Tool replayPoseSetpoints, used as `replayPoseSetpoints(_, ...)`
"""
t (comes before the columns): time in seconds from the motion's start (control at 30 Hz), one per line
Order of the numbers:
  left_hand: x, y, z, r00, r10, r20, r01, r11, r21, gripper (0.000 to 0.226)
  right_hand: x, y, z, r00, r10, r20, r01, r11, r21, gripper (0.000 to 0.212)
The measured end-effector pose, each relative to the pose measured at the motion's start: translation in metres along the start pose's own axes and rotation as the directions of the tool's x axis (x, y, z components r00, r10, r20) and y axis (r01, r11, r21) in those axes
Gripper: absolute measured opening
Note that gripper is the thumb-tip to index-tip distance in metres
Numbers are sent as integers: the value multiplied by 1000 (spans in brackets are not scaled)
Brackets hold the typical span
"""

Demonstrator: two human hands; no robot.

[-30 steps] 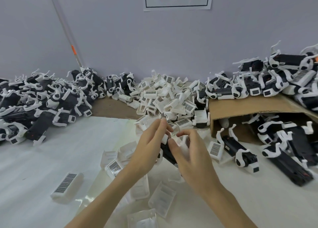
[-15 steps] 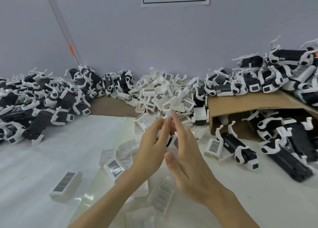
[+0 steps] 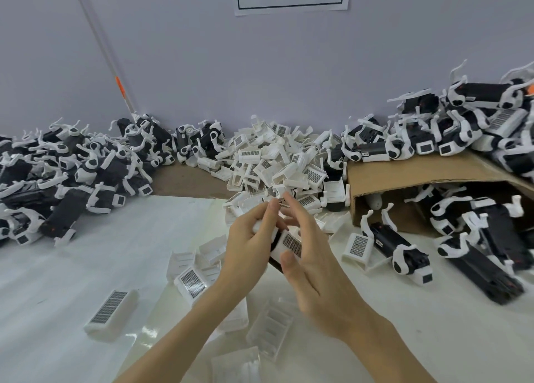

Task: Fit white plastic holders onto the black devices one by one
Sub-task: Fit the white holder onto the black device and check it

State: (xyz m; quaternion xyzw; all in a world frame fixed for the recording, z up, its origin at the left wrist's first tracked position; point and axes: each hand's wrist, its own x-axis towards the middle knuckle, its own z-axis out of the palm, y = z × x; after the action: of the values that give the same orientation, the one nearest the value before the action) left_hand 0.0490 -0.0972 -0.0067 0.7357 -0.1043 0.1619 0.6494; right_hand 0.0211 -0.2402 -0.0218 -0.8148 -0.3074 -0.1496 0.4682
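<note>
Holder in hand: a white plastic holder (image 3: pixel 289 245) with a dark grid label sat between the two hands, just in front of the loose heap of white holders (image 3: pixel 281 163), which serves as landmark below.
Head view, device: a black device (image 3: pixel 275 239) showed only as a dark sliver against the holder; most of it was hidden by the palms.
Head view, left hand: the left hand (image 3: pixel 248 244) had its fingers curled round the upper end of the pair, gripping it.
Head view, right hand: the right hand (image 3: pixel 310 259) lay against the holder's right side, fingers nearly straight and together, thumb pressed on the holder's near end.
Long axis: the holder ran from upper left, toward the heap, down to lower right, toward the person.
Key relation: the holder's free end lay under the right thumb, so the right hand seemed the nearer one to push it along that axis onto the device.
Right of the heap: a cardboard box (image 3: pixel 410 177) on its side, fitted devices spilling from it.
Left of the heap: a pile of fitted devices (image 3: pixel 66 177) along the wall.
Nearer than the heap: loose holders (image 3: pixel 111 310) on the white sheet (image 3: pixel 72 267).
</note>
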Motion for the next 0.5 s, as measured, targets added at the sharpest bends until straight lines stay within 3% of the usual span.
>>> replayPoseSetpoints(0.13,7,-10,-8,990,-89,-107,90,996,5,57,1,7,4,993,-104,-62,86,967,-239,65)
replayPoseSetpoints(0.2,11,-13,-13,973,-198,-116,194,980,-47,58,0,13,7,998,-62,-31,48,941,-334,64)
replayPoseSetpoints(0.37,15,-14,-17,925,-376,-60,364,920,-143,60,-1,22,10,1000,2,-6,-4,924,-383,62)
replayPoseSetpoints(0.5,15,-11,-18,923,-385,-11,384,922,-38,62,1,19,7,993,-43,-111,-11,896,-443,53)
